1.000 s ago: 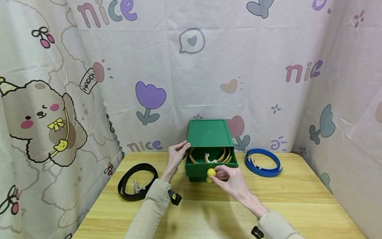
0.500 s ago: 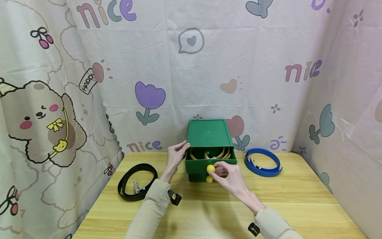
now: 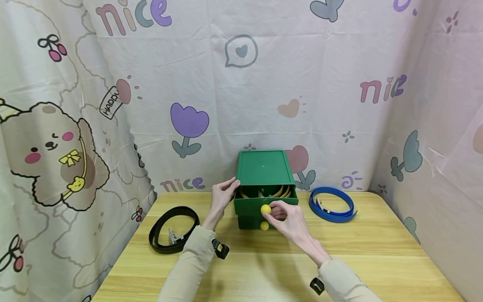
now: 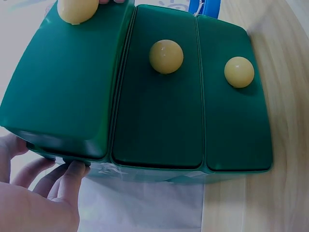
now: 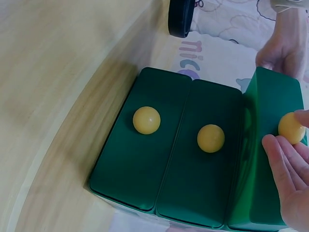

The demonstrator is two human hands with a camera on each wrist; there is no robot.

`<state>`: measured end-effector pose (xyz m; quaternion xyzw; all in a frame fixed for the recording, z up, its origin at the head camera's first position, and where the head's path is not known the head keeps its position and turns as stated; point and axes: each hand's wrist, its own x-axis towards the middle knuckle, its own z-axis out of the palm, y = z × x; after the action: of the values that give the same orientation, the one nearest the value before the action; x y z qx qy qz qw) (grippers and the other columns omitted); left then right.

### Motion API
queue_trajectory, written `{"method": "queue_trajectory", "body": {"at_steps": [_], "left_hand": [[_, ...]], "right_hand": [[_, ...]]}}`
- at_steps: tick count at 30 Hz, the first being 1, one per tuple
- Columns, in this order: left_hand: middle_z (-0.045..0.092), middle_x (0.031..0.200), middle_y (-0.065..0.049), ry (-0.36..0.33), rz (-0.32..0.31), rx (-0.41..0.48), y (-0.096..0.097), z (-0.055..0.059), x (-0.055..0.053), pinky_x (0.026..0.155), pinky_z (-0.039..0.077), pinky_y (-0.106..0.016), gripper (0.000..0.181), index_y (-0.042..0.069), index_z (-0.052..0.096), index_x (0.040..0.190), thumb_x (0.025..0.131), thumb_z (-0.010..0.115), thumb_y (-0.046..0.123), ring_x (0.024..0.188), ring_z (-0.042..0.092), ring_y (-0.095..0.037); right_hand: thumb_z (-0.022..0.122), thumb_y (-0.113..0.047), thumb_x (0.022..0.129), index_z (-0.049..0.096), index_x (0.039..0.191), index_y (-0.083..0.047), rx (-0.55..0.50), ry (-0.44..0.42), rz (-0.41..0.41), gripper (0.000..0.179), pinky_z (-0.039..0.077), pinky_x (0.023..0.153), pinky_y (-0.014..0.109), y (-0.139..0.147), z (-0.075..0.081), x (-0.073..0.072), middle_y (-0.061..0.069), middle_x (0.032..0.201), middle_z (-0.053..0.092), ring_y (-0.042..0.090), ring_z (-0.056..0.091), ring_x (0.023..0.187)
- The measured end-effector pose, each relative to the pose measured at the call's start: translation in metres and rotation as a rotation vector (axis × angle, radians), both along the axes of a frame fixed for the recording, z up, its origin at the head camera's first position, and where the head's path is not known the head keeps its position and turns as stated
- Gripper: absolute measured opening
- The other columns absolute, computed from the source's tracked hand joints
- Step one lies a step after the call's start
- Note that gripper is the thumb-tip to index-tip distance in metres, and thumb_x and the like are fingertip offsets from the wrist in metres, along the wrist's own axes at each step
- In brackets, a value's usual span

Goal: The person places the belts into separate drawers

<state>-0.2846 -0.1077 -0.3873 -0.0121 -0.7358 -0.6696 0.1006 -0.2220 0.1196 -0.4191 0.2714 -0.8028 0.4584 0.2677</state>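
Note:
A green drawer box stands against the back curtain, with round yellow knobs on its drawers. Its top drawer sticks partly out; a yellow belt with a metal buckle lies coiled inside, mostly hidden by the drawer front. With thumb and fingers my right hand pinches the top drawer's yellow knob. My left hand grips the box's upper left front corner, its fingers on the side. In the right wrist view the middle drawer and bottom drawer are closed.
On the wooden table a coiled black belt lies left of the box. A coiled blue belt lies to its right. A printed curtain encloses the table at the back and sides.
My right hand has moved inward with the knob, and the top drawer has slid further into the box, hiding more of the yellow belt. My left hand has stayed in place.

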Motion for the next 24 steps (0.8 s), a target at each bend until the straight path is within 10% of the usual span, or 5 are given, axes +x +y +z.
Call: {"method": "queue_trajectory", "body": {"at_steps": [8,24], "left_hand": [[0.077,0.106,-0.010,-0.011,0.006,0.013,-0.001,0.000,0.000,0.064,0.047,-0.017,0.038,0.012,0.069,0.130,0.095,0.071,0.027,0.068,0.054,-0.007],[0.072,0.125,-0.014,-0.017,-0.001,0.007,0.000,0.001,0.001,0.070,0.051,-0.015,0.041,0.012,0.068,0.132,0.095,0.071,0.029,0.079,0.059,-0.009]], "right_hand": [[0.085,-0.009,0.080,0.072,0.099,-0.005,-0.018,-0.006,-0.003,0.023,0.062,0.062,0.028,-0.002,-0.001,-0.006,0.006,0.079,0.077,0.013,0.074,0.067],[0.084,-0.010,0.081,0.073,0.100,-0.006,-0.048,-0.027,-0.018,0.022,0.061,0.065,0.023,-0.003,-0.004,-0.015,0.006,0.081,0.078,0.016,0.075,0.070]]}}
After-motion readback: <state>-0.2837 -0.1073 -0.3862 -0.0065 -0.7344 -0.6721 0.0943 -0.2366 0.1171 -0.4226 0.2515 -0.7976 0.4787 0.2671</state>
